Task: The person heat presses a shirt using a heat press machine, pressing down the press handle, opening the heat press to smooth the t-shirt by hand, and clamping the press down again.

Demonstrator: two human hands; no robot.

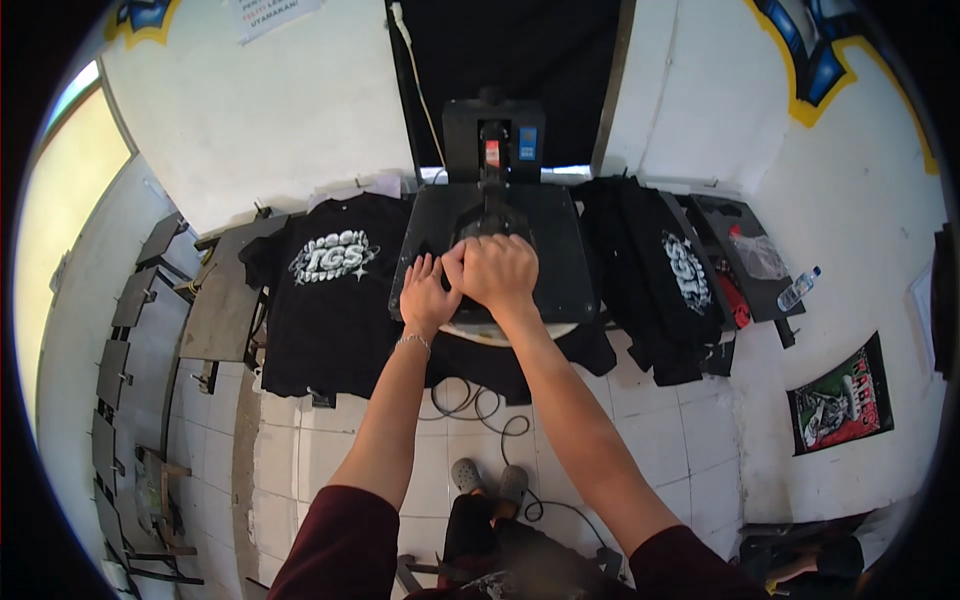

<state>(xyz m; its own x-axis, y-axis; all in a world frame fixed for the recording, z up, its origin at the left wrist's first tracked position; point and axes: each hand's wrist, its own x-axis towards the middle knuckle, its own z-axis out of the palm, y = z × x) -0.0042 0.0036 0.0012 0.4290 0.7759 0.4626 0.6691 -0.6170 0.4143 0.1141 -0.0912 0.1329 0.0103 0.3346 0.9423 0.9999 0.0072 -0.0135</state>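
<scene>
A black heat press stands before me against the wall, its flat top plate lowered. My right hand is closed in a fist around the press handle, which its fingers mostly hide. Beside it, my left hand lies with fingers stretched out over the near left part of the press, its thumb side touching my right hand. Below the plate a pale rim shows, and black cloth hangs out under it. To the left lies a black T-shirt with a white print, and another printed black T-shirt lies to the right.
A water bottle and a clear plastic bag rest on a dark board at right. Several dark boards line the left wall. A cable loops over the tiled floor near my shoes. Another person's arm shows at lower right.
</scene>
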